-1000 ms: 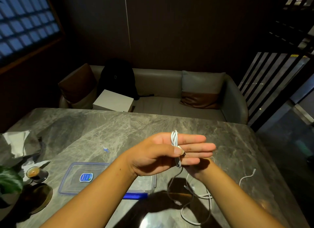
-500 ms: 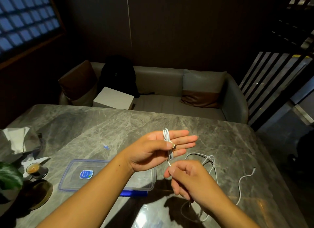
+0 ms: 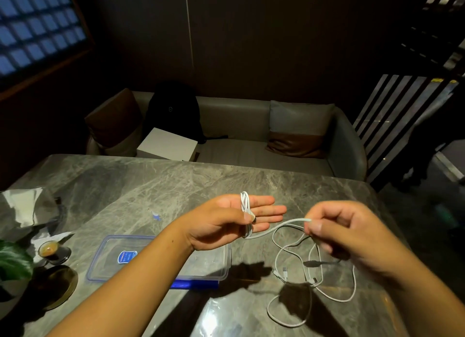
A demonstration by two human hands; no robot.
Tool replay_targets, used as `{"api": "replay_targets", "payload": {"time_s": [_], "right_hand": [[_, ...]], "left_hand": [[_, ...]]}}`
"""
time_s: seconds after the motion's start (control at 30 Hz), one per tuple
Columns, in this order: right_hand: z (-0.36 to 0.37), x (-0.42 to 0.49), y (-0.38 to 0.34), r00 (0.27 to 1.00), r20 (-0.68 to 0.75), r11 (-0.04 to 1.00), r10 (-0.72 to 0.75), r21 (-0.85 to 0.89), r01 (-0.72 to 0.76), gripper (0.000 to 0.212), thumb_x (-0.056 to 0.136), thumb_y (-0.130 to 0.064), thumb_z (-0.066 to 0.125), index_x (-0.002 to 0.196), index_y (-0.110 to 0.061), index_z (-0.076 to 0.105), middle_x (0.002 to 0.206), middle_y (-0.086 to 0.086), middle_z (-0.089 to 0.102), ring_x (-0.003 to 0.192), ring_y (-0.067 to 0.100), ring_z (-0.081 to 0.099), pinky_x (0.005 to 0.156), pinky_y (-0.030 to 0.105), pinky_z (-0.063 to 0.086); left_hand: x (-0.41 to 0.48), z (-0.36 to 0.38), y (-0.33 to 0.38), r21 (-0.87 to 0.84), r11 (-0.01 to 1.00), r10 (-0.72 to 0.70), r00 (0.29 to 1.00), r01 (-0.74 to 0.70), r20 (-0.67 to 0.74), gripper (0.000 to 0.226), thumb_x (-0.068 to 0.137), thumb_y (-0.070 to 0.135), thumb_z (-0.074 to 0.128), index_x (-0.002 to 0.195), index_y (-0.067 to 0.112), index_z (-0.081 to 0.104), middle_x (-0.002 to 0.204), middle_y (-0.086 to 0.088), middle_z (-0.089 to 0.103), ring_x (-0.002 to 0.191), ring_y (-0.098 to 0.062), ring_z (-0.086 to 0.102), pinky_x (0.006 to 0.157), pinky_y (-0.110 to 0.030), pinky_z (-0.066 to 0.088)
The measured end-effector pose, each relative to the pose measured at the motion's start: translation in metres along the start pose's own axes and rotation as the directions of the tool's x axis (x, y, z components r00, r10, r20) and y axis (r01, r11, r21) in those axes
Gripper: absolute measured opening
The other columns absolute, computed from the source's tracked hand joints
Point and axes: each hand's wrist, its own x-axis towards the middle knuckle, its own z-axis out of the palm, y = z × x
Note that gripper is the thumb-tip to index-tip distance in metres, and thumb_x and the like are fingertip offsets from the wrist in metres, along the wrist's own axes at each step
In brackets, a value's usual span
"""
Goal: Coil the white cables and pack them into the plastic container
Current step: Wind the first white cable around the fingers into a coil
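The left hand [image 3: 234, 221], fingers straight, thumb-pins the coil [image 3: 245, 211] as a former while the right hand [image 3: 352, 236] pinches the white cable [image 3: 289, 223] taut for wrapping.

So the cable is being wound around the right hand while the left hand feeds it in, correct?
Not quite. The head view shows the white cable wound around the left hand, with its thumb pinning the loops, while the right hand pinches the loose run and feeds it in.
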Motion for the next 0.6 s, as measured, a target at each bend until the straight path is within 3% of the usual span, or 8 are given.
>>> {"api": "replay_targets", "payload": {"time_s": [0.23,0.47,0.6], "right_hand": [[-0.020,0.008,-0.007,0.991,-0.102,0.996,-0.086,-0.014,0.085,0.012,0.073,-0.014,0.064,0.065,-0.007,0.070,0.049,0.006,0.043,0.044,0.011,0.032,0.041,0.018,0.023],[-0.010,0.026,-0.016,0.978,-0.042,0.977,-0.206,-0.065,0.203,0.013,0.078,-0.015,0.064,0.070,-0.006,0.071,0.050,0.002,0.049,0.044,0.008,0.039,0.042,0.015,0.030],[-0.001,0.038,-0.022,0.969,-0.004,0.964,-0.248,-0.105,0.246,0.014,0.081,-0.017,0.064,0.072,-0.008,0.072,0.054,0.005,0.051,0.049,0.011,0.041,0.045,0.016,0.032]], "left_hand": [[0.000,0.004,-0.001,-0.051,0.998,-0.026,0.999,0.028,0.029,0.059,0.091,-0.011,0.037,0.148,-0.006,0.026,0.150,-0.026,0.040,0.141,-0.037,0.039,0.119,-0.043,0.027],[0.006,0.016,-0.017,-0.081,0.993,-0.075,0.993,0.083,0.091,0.057,0.089,-0.014,0.035,0.146,-0.004,0.034,0.149,-0.027,0.039,0.141,-0.040,0.036,0.116,-0.039,0.034],[0.009,0.019,-0.023,-0.078,0.992,-0.089,0.993,0.094,0.073,0.059,0.089,-0.014,0.038,0.147,-0.005,0.031,0.150,-0.028,0.038,0.141,-0.039,0.037,0.119,-0.043,0.029]]}}
